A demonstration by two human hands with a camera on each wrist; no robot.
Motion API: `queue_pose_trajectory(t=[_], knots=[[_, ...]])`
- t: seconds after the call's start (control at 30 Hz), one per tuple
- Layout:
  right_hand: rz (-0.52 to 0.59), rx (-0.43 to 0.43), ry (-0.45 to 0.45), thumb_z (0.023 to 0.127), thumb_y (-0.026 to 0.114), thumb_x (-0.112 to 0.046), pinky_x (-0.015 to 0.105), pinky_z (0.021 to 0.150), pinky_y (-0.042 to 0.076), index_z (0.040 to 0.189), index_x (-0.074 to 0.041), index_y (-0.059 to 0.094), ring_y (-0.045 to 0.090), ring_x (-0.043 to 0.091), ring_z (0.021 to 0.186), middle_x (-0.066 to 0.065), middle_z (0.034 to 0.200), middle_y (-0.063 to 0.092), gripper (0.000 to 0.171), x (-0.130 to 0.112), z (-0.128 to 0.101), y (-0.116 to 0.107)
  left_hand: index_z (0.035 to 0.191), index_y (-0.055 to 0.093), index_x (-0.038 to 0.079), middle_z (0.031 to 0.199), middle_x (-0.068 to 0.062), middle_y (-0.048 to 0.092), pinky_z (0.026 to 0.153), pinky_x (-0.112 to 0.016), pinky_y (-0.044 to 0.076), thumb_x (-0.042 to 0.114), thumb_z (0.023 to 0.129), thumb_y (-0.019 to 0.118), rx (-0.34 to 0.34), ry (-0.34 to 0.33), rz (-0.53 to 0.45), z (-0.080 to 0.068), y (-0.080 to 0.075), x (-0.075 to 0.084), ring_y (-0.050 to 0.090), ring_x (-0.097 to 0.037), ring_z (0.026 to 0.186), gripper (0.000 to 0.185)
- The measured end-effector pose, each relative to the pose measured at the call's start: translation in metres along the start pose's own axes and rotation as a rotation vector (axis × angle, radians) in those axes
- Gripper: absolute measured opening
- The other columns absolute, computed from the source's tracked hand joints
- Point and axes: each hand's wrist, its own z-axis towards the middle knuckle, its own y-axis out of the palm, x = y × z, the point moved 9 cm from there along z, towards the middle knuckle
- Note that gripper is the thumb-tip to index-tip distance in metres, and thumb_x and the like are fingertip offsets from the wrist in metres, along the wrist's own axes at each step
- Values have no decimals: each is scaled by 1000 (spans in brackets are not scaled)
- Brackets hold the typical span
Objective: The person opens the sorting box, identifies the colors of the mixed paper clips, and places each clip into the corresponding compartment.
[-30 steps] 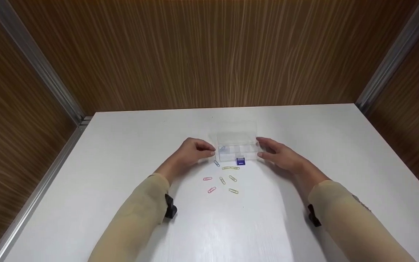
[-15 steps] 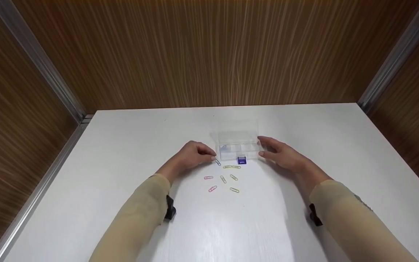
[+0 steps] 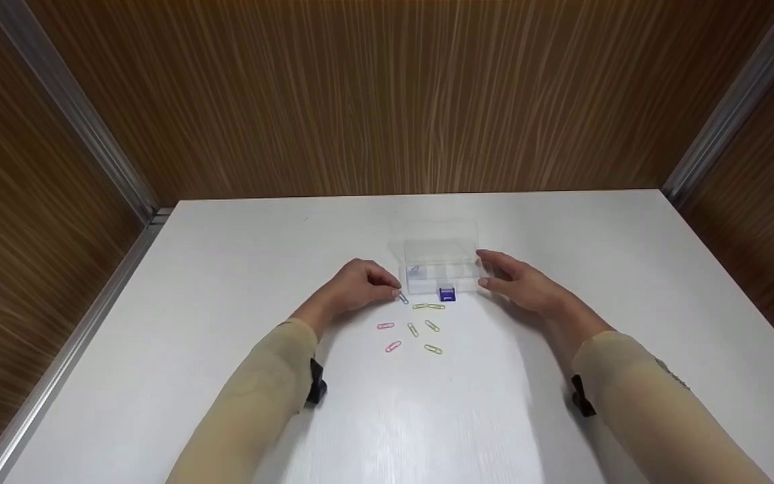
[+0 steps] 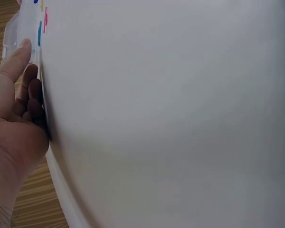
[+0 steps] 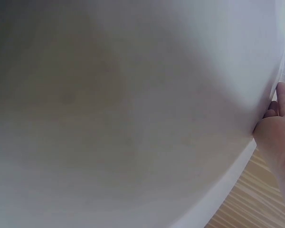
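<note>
Cannot tell if the left hand point(image 3: 359, 285) pinches the blue clip point(image 3: 404, 299); relaxed right hand point(image 3: 520, 284) touches the box point(image 3: 427, 286), table point(image 3: 447, 417) spreading past its edge; left has dipped.

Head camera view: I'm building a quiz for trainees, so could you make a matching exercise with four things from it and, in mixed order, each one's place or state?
Things
1. Clear plastic box
2. Small square violet-blue piece
3. Blue wire paper clip outside the box
4. Two pink wire paper clips

Places and states
A. Right by the fingertips of the left hand
B. Lying on the white tabletop, well in front of the box
C. Open, lid tipped back
D. At the front side of the box

Pairs
1-C, 2-D, 3-A, 4-B
</note>
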Motion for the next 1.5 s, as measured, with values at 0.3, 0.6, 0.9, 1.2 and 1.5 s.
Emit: queue_pose_trajectory(t=[0.3,0.6,0.9,1.2,1.5], knots=[[-5,1,5,106,67,-36,51,129,10,168,-27,34,11,29,162,7,176,21,71,0,0,-1,104,85,19,106,1,69,93,-35,45,19,93,84,-9,4,20,-1,3,2,57,-19,102,11],[10,-12,-12,107,66,-35,51,128,10,168,-24,33,10,30,162,9,176,20,71,-1,0,0,105,86,18,105,1,69,94,-36,44,17,93,84,-14,18,41,-1,4,5,56,-19,101,12],[2,-10,-9,107,66,-37,52,128,11,168,-23,32,11,30,162,9,176,20,72,-2,1,1,105,86,18,103,2,70,95,-35,45,17,92,84,-13,37,55,1,5,5,58,-17,99,13],[21,-11,3,106,68,-37,51,129,11,168,-25,33,11,28,162,7,176,22,73,-1,0,1,105,86,18,102,2,70,93,-34,45,16,92,84,-4,44,87,1,5,6,59,-16,97,13],[20,-11,16,106,67,-37,50,129,10,168,-27,32,11,26,163,4,176,21,72,3,2,0,105,86,18,101,3,69,94,-34,45,17,92,84,-6,47,89,1,5,6,59,-17,97,12]])
